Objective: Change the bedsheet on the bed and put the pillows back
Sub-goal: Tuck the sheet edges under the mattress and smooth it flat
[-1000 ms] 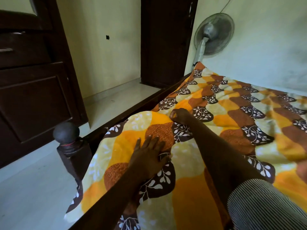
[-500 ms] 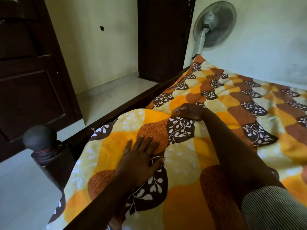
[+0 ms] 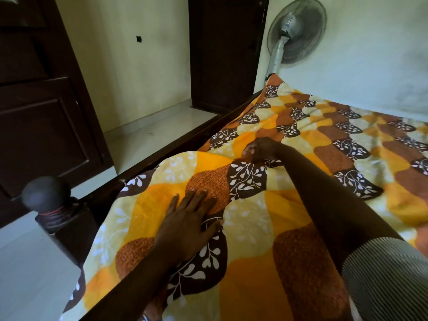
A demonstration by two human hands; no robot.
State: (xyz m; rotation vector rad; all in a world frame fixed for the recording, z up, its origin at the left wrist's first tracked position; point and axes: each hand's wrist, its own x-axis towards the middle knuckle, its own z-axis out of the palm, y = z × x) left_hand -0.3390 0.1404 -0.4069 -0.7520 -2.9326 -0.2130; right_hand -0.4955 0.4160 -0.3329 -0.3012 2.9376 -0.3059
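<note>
An orange, yellow and brown leaf-patterned bedsheet (image 3: pixel 308 144) covers the bed, with a raised fold of it lying over the near left corner. My left hand (image 3: pixel 187 222) lies flat on that fold with its fingers straight and spread. Farther up the bed, my right hand (image 3: pixel 260 150) has its fingers curled and pinches the sheet at the top edge of the fold. The sheet hangs over the left side rail near the corner. No pillows are in view.
A dark wooden bedpost with a round knob (image 3: pixel 46 195) stands at the near left corner, and the side rail (image 3: pixel 185 144) runs back from it. A dark cabinet (image 3: pixel 44 112) is at left, a door (image 3: pixel 222 49) behind, a fan (image 3: pixel 296 31) against the wall. Pale floor lies between.
My right hand has shifted slightly to the right along the fold's top edge. My left hand stays flat on the sheet. The view has dipped and swung a little left.
</note>
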